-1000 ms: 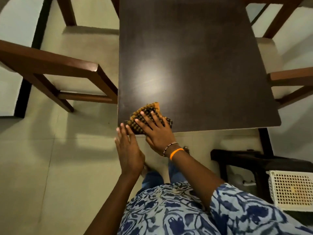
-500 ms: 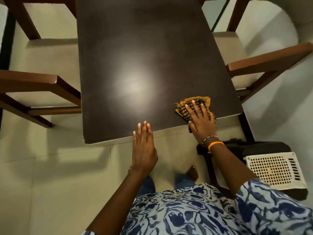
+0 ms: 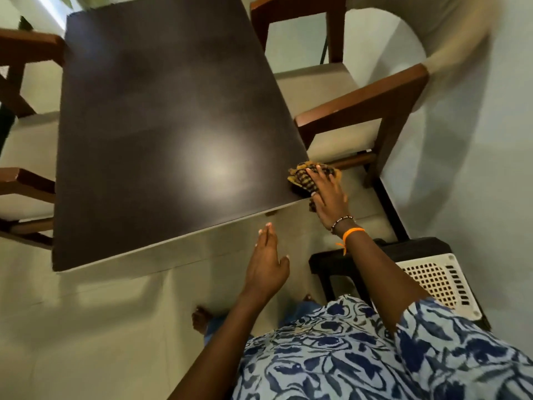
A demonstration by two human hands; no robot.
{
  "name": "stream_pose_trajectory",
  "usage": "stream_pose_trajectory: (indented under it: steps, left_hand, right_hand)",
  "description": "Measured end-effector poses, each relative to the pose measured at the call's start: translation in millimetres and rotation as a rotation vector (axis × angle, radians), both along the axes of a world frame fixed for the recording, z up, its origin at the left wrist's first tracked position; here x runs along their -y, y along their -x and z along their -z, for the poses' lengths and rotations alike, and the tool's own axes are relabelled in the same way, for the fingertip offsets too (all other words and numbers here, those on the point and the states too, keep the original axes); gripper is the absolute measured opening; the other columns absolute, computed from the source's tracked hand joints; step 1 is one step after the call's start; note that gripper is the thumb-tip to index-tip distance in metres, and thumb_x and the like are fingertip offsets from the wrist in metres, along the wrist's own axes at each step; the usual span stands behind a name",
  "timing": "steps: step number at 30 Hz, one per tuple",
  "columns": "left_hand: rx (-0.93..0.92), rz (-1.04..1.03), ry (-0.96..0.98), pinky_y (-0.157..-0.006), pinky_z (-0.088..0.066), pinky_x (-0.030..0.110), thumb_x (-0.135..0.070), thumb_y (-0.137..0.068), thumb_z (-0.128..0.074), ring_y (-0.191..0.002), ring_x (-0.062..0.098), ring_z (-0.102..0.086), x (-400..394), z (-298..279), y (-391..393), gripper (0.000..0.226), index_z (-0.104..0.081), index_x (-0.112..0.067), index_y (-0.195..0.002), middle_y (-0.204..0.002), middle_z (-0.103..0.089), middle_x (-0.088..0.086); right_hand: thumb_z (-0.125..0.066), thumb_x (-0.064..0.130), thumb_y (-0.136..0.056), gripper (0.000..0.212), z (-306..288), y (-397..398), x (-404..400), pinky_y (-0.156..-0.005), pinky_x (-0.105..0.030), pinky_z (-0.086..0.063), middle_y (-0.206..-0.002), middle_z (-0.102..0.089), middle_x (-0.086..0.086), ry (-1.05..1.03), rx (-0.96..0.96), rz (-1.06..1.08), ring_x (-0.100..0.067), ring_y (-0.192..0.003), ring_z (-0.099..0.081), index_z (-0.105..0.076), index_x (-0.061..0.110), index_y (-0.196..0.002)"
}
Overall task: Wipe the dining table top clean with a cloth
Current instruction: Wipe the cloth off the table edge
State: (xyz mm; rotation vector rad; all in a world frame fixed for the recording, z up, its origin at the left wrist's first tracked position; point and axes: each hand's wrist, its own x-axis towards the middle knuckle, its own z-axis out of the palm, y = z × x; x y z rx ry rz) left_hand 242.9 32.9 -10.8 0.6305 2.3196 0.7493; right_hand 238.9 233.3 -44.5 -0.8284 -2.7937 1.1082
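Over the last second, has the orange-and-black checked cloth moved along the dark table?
Yes. The checked cloth slid from the dark table's near-left corner to its near-right corner.

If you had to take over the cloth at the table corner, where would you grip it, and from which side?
Grip the bunched top of the cloth, coming from above on the table side. It lies crumpled over the near right corner, part hanging off the edge, and the right hand covers its outer half.
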Motion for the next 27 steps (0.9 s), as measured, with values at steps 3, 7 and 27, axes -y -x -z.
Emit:
stream_pose_trajectory:
  steps: [3,7,27]
  left_hand:
    - [0.143,0.079,-0.023,-0.114,-0.017,0.024,-0.018,-0.09,-0.054,-0.144,0.019,-0.017,-45,-3,-14,0.072,-0.012,-0.011,-0.148,-0.157,-0.015,0.006]
    - [0.373,0.105,-0.123,-0.113,-0.021,0.025,-0.011,-0.091,-0.054,-0.138,0.018,-0.031,-95,-9,-29,0.061,-0.026,-0.006,-0.144,-0.151,-0.031,0.009]
    - [0.454,0.746,0.297,-0.105,-0.036,0.031,-0.008,-0.092,-0.051,-0.125,0.027,-0.047,-213,124,-113,0.041,-0.048,-0.006,-0.132,-0.138,-0.048,0.015]
  right_hand:
    - [-0.03,-0.001,-0.094,0.047,-8,-29,-18,-0.112,-0.035,-0.028,-0.148,-0.038,-0.014,0.936,-0.329,0.488,-0.025,-0.135,-0.037,-0.038,0.006,-0.14]
    - [-0.033,0.02,-0.09,0.04,3,-89,-29,-0.117,-0.043,-0.021,-0.136,-0.048,-0.005,1.704,-0.565,0.795,-0.022,-0.124,-0.046,-0.049,0.019,-0.126]
    - [-0.018,0.026,-0.103,0.048,139,-246,-58,-0.115,-0.03,-0.002,-0.159,-0.011,-0.008,0.588,0.36,1.128,-0.023,-0.146,-0.006,-0.019,0.01,-0.149]
